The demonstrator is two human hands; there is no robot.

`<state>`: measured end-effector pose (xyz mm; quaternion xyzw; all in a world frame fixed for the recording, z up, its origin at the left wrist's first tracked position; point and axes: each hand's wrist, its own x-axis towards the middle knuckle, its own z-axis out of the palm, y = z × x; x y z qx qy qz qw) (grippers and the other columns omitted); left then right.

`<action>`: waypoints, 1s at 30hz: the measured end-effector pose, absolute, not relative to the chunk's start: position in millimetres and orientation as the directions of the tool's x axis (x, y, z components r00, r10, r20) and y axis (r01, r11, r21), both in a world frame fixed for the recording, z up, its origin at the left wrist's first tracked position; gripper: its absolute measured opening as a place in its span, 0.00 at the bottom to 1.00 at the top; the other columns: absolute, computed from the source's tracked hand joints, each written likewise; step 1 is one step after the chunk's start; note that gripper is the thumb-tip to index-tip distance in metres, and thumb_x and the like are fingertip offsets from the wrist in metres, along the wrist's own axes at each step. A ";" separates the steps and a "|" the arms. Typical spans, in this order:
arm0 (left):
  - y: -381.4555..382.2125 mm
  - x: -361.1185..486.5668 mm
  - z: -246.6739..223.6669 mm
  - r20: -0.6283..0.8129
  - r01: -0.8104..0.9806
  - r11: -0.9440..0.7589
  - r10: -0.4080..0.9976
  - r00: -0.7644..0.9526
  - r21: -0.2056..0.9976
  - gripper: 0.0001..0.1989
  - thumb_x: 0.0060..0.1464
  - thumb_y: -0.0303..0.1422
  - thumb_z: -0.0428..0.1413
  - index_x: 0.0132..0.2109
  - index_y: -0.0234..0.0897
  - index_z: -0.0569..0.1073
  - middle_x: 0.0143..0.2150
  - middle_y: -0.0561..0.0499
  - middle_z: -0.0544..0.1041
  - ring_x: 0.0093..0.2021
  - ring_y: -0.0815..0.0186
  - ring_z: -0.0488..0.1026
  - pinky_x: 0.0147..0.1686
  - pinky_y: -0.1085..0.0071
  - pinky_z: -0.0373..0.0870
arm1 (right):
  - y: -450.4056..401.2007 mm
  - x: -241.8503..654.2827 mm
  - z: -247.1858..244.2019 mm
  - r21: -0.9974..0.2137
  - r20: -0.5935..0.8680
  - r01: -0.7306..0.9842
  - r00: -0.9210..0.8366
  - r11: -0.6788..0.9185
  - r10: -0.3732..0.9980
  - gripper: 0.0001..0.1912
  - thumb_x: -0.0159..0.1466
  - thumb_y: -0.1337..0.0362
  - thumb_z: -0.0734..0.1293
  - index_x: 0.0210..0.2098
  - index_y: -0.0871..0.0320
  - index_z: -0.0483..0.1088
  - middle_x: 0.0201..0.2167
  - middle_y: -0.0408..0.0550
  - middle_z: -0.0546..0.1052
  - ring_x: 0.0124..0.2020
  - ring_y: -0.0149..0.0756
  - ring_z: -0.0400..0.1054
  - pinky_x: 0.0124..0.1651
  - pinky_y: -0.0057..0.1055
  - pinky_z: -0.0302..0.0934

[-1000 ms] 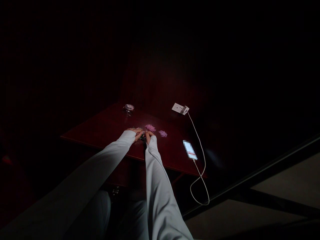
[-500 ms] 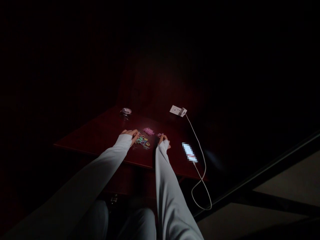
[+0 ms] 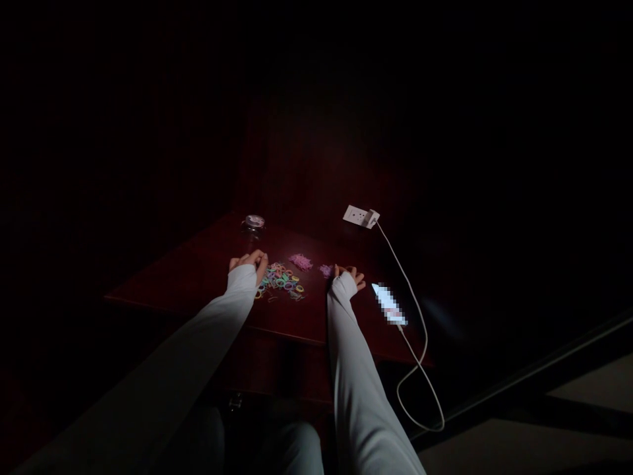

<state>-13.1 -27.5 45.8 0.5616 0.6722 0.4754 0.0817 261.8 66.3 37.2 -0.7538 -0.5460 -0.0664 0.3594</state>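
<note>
**Coloured bands (image 3: 281, 280) lie between two bare hands**

The bands form a loose, mixed pile on the dark red table (image 3: 168, 280). The left hand (image 3: 251, 260) is at the pile's left edge, fingers bent and close together; whether it pinches a band, I cannot tell. The right hand (image 3: 352, 274) is just beside a small purple heap (image 3: 326, 270), its fingers somewhat spread (the gloom hides whether anything sits between them). A pink heap (image 3: 301, 262) lies behind the mixed pile.

The bands look like small hair ties, so I would expect them light, soft and springy, hard to break but prone to tangling. A fingertip pinch on one side of a loop should suit best, lifting it free of its neighbours. The lidded jar (image 3: 254, 225) behind the left hand seems smooth and perhaps slippery; its sides would give the surest hold.
</note>
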 end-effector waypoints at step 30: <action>-16.9 -13.9 38.1 0.392 0.595 -0.089 0.827 -0.402 0.799 0.08 0.65 0.35 0.57 0.49 0.43 0.78 0.55 0.45 0.86 0.53 0.55 0.82 0.60 0.59 0.73 | 15.4 155.0 15.9 -0.821 0.394 0.459 0.028 0.338 0.919 0.23 0.75 0.44 0.64 0.34 0.50 0.81 0.31 0.48 0.81 0.42 0.45 0.77 0.57 0.43 0.72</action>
